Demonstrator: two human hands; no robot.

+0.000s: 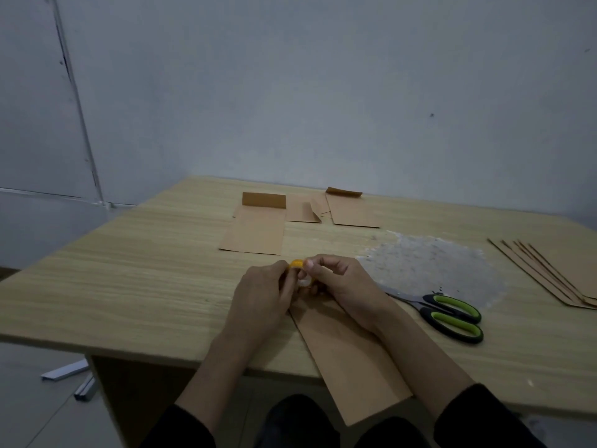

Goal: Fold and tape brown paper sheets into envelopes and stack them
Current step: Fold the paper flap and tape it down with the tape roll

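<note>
Yellow tape roll between the hands; brown paper sheet beneath them; black-and-green scissors right of the right hand; pale wood-grain table.

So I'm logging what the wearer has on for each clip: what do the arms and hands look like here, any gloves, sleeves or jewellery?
Both hands are bare: the left hand and right hand show no gloves, and no rings or watch are visible. Each arm has a black long sleeve pushed up, the left sleeve and right sleeve, leaving the forearms uncovered.
</note>
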